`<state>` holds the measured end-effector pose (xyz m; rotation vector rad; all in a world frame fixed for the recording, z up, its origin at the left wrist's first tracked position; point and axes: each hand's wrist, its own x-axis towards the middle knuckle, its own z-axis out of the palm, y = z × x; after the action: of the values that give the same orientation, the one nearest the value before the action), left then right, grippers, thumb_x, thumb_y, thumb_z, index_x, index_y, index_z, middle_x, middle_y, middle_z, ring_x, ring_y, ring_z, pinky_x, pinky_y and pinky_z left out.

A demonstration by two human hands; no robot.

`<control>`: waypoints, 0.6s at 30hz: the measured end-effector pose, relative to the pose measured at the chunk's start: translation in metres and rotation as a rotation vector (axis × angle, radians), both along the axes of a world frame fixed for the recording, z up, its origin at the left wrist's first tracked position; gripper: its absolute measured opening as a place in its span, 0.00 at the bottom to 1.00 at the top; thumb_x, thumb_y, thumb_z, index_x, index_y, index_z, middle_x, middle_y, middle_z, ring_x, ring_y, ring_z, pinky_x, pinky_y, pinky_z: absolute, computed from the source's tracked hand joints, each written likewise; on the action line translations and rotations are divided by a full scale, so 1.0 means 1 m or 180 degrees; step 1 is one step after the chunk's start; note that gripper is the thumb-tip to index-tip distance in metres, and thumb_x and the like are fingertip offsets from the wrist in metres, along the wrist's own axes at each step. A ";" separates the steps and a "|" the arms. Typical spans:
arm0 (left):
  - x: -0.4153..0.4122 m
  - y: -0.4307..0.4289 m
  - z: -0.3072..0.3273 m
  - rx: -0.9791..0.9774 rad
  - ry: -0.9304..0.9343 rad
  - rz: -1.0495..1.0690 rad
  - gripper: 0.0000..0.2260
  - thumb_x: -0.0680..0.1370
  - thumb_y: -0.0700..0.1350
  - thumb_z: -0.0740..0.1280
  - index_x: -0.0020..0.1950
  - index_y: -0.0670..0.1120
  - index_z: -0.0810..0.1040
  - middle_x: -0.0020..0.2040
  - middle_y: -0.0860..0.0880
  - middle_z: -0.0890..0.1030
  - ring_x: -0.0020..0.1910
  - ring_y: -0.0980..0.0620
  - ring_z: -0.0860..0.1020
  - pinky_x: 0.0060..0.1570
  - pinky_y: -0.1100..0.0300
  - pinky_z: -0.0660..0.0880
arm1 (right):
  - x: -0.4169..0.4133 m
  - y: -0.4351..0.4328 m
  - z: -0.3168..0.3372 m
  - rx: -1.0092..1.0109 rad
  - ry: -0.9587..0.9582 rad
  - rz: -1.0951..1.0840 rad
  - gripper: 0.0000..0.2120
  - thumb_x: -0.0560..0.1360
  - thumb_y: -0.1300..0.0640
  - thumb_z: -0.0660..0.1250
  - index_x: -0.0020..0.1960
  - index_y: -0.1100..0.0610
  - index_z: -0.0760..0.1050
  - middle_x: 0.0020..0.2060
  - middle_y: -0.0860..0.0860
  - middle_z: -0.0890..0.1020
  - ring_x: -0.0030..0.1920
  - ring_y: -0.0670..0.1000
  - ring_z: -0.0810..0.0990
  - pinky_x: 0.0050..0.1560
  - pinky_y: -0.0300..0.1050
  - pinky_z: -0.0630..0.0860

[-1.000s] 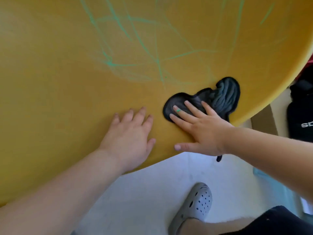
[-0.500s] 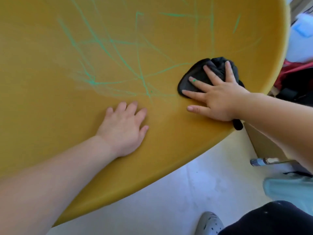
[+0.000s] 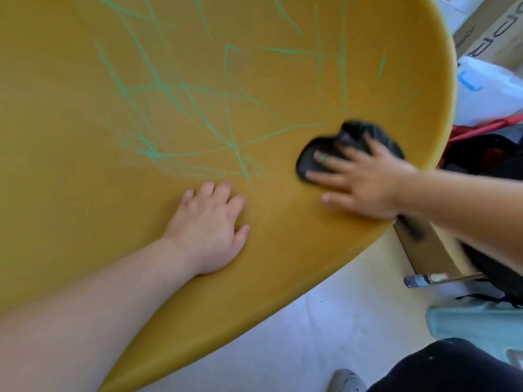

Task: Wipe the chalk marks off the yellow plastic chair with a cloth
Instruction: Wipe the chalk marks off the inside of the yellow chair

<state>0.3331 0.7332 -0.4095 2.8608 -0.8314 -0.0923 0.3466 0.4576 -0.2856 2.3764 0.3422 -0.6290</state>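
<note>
Head view: green chalk marks (image 3: 198, 114) cover the upper centre of the yellow chair (image 3: 85, 193), and most are not yet wiped.

Risk noted: the dark cloth (image 3: 311, 162) lies at centre right, close to the chair's rim, and only flat fingers pin it. A fast stroke may let it slide out or bunch, smearing the chalk rather than lifting it. A loose end hangs past the rim under the wrist and may drag.

Right grip (image 3: 365, 185): released, fingers straight and spread, pressing the cloth down; outline blurred.

Left grip (image 3: 209, 230): released, palm flat on the chair at lower centre, just below the marks, holding nothing and likely bracing the chair.
</note>
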 end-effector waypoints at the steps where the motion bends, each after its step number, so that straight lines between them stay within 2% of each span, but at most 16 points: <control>1: 0.001 0.000 0.001 -0.0011 0.0006 0.0006 0.27 0.77 0.64 0.50 0.71 0.52 0.67 0.71 0.47 0.67 0.68 0.43 0.65 0.64 0.45 0.65 | 0.023 -0.010 0.008 -0.0178 -0.0257 -0.0078 0.38 0.69 0.25 0.22 0.78 0.31 0.33 0.82 0.43 0.38 0.82 0.58 0.37 0.76 0.70 0.34; 3: 0.003 0.001 0.003 0.0004 0.0025 0.0003 0.29 0.75 0.65 0.49 0.70 0.52 0.69 0.70 0.47 0.68 0.67 0.43 0.66 0.64 0.46 0.66 | 0.050 -0.015 0.008 -0.0173 -0.0626 -0.0364 0.38 0.72 0.23 0.27 0.80 0.34 0.36 0.82 0.45 0.38 0.81 0.58 0.36 0.76 0.69 0.32; 6: 0.012 0.006 0.003 -0.0025 -0.0051 0.0066 0.33 0.71 0.69 0.49 0.65 0.51 0.73 0.65 0.48 0.72 0.64 0.44 0.69 0.61 0.47 0.68 | 0.047 0.019 -0.034 0.0258 -0.0702 -0.0678 0.42 0.72 0.23 0.30 0.82 0.40 0.36 0.82 0.48 0.37 0.81 0.59 0.35 0.75 0.70 0.31; 9: 0.021 0.016 0.000 -0.0245 -0.0250 0.0219 0.32 0.69 0.70 0.54 0.59 0.48 0.78 0.59 0.46 0.77 0.59 0.42 0.73 0.57 0.46 0.71 | 0.009 0.062 -0.066 0.0818 -0.0306 -0.0641 0.44 0.71 0.22 0.31 0.81 0.41 0.34 0.82 0.47 0.36 0.81 0.59 0.35 0.76 0.70 0.33; 11: 0.023 0.020 -0.002 -0.0392 -0.0310 0.0389 0.32 0.68 0.69 0.57 0.59 0.47 0.79 0.57 0.46 0.77 0.57 0.41 0.74 0.55 0.46 0.71 | -0.022 0.075 -0.065 0.1098 0.0116 -0.0410 0.44 0.70 0.21 0.30 0.80 0.39 0.31 0.81 0.46 0.35 0.81 0.57 0.34 0.77 0.68 0.35; 13: 0.024 0.020 -0.004 -0.0445 -0.0326 0.0488 0.33 0.67 0.68 0.57 0.61 0.47 0.78 0.58 0.47 0.77 0.58 0.41 0.73 0.56 0.45 0.70 | -0.045 0.071 -0.057 0.1050 0.0339 -0.0178 0.44 0.68 0.20 0.29 0.79 0.38 0.30 0.81 0.45 0.35 0.82 0.56 0.36 0.78 0.66 0.37; 16: 0.025 0.020 -0.007 -0.0597 -0.0336 0.0631 0.33 0.67 0.67 0.57 0.61 0.46 0.78 0.57 0.47 0.77 0.59 0.41 0.73 0.57 0.45 0.69 | -0.027 0.034 -0.041 0.0610 -0.0209 -0.0358 0.49 0.64 0.20 0.25 0.80 0.41 0.31 0.82 0.47 0.36 0.82 0.58 0.39 0.78 0.65 0.39; 18: 0.028 0.021 -0.007 -0.0844 -0.0338 0.0752 0.30 0.67 0.64 0.57 0.59 0.46 0.79 0.56 0.47 0.77 0.58 0.41 0.73 0.56 0.45 0.68 | 0.007 0.012 -0.031 0.0359 -0.0708 -0.0547 0.50 0.66 0.20 0.25 0.82 0.44 0.33 0.82 0.49 0.37 0.82 0.58 0.40 0.77 0.66 0.38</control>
<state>0.3611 0.7539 -0.4169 2.7033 -0.4743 0.1859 0.3536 0.4694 -0.3170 2.5727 0.0784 -0.4245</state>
